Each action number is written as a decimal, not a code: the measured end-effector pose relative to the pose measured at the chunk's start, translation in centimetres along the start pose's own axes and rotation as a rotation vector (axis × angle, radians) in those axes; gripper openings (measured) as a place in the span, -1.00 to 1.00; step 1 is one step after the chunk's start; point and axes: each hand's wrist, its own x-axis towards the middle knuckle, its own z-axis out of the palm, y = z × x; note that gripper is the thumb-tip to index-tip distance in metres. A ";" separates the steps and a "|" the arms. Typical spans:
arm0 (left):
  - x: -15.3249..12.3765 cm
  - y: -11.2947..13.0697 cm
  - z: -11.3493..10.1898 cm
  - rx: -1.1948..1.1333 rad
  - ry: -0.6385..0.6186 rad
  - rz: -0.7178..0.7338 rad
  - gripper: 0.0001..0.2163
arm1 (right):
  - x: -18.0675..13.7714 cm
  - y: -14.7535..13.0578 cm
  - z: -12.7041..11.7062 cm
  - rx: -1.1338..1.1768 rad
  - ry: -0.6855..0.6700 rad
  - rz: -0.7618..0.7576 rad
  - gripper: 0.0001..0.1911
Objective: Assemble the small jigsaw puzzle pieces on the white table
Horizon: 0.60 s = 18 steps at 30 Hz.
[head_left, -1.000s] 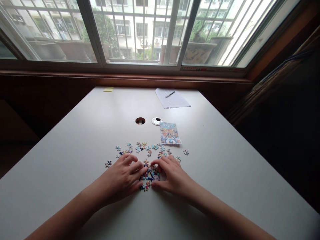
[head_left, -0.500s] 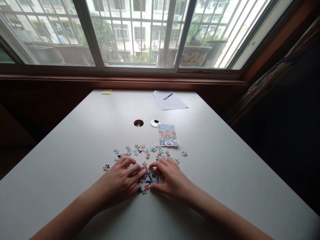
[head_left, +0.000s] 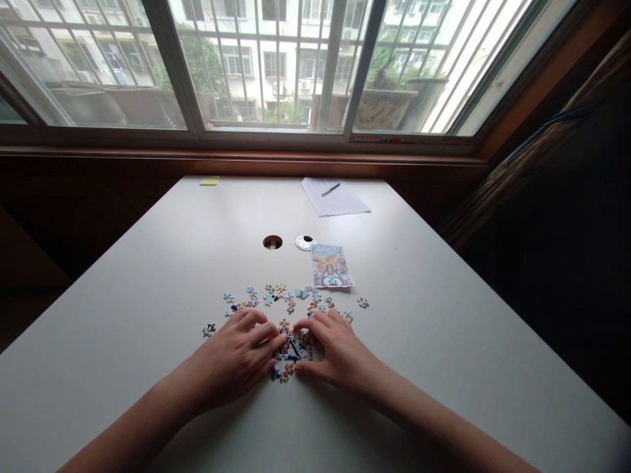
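A small joined patch of colourful jigsaw pieces (head_left: 292,355) lies on the white table (head_left: 444,341) between my two hands. My left hand (head_left: 239,358) rests at its left side, fingers curled and fingertips pressing on the patch's edge. My right hand (head_left: 335,351) rests at its right side, thumb and fingers curved around the patch's corner. Several loose jigsaw pieces (head_left: 280,297) are scattered just beyond my fingers. A printed reference picture (head_left: 331,266) lies further back, right of the loose pieces.
A round cable hole (head_left: 273,242) and its white cap (head_left: 305,242) sit mid-table. A sheet of paper (head_left: 335,198) with a pen (head_left: 330,189) lies at the far edge, a yellow note (head_left: 210,181) at the far left. A window runs behind.
Both hands have stayed on the joined patch, fingers shifting only slightly. The view has tilted a little, so everything sits slightly lower and to the left.
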 end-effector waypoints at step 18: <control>0.0 -0.2 -0.2 -0.012 0.000 0.015 -0.67 | 0.0 -0.1 -0.2 -0.019 -0.018 0.005 -0.43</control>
